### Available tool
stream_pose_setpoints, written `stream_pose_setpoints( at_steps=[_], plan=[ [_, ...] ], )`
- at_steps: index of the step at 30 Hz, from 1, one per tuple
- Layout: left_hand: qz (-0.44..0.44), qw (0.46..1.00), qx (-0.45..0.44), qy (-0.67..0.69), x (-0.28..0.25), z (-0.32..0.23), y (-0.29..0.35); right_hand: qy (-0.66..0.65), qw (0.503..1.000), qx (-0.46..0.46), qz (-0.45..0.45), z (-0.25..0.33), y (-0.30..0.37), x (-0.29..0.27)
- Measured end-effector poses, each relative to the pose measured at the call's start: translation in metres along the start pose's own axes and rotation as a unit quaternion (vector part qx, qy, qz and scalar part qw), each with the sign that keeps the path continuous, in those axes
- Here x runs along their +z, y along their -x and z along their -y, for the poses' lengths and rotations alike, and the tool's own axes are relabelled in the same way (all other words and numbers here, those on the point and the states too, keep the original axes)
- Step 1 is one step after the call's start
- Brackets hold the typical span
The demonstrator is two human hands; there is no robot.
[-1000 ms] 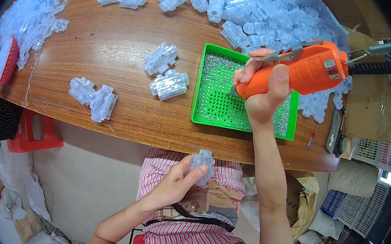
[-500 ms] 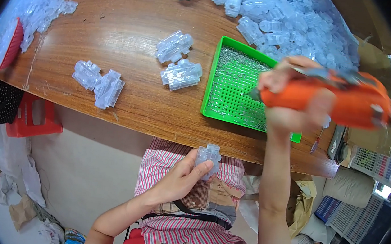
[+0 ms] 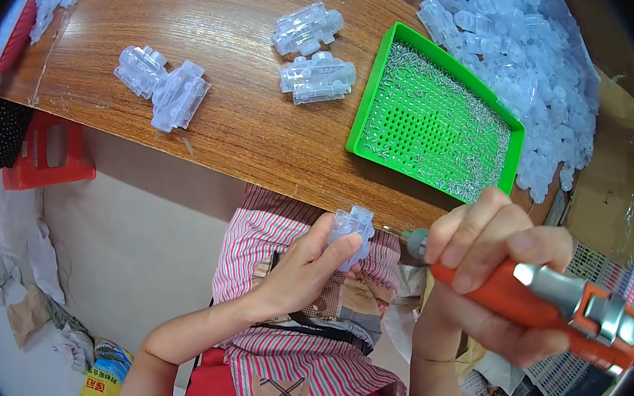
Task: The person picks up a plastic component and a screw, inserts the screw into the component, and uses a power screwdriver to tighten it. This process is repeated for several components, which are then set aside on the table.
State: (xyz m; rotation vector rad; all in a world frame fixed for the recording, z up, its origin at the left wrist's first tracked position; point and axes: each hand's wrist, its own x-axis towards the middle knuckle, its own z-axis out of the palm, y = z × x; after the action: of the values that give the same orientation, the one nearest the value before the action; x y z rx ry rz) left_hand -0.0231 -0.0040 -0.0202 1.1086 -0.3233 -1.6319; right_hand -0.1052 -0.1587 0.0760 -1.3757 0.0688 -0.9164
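Over my lap, just off the table's front edge, my left hand [image 3: 306, 266] is closed on a clear plastic housing [image 3: 354, 225], thumb on its face. My right hand [image 3: 494, 244] wraps round an orange electric screwdriver [image 3: 545, 303] with a grey collar. Its thin bit points left, with the tip a short way from the housing's right side. Whether a screw sits on the tip is too small to tell. Beyond my right hand a green perforated tray [image 3: 362, 118] lies on the table, holding many small silver screws [image 3: 486, 131].
Two pairs of clear housings [image 3: 316, 78] [image 3: 179, 96] lie on the wooden table [image 3: 233, 42]. Large heaps of clear parts [image 3: 551, 107] fill the far right and far left. A red basket [image 3: 13, 38] stands at the left edge, above a red stool [image 3: 51, 151].
The screwdriver in my right hand has come from over the green tray down and toward me, close to the housing. My left hand still holds the housing. The view has shifted.
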Motion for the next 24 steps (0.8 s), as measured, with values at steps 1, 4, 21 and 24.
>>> stream_pose_setpoints(
  at_steps=[1,4,21,24],
  plan=[
    [-0.002,1.000,0.000,0.003,0.001,0.000,0.001,0.027,1.000,0.000,-0.004,0.000,0.003,0.005],
    [-0.009,1.000,0.003,0.013,0.004,0.000,0.003,0.059,0.998,0.008,-0.004,-0.003,0.011,0.013],
    [-0.053,0.997,0.061,-0.012,0.011,0.003,0.000,0.099,0.993,0.063,-0.020,-0.024,0.026,0.018],
    [-0.075,0.991,0.092,-0.064,0.013,0.002,0.001,0.122,0.989,0.076,-0.029,-0.022,0.025,0.025]
  ],
)
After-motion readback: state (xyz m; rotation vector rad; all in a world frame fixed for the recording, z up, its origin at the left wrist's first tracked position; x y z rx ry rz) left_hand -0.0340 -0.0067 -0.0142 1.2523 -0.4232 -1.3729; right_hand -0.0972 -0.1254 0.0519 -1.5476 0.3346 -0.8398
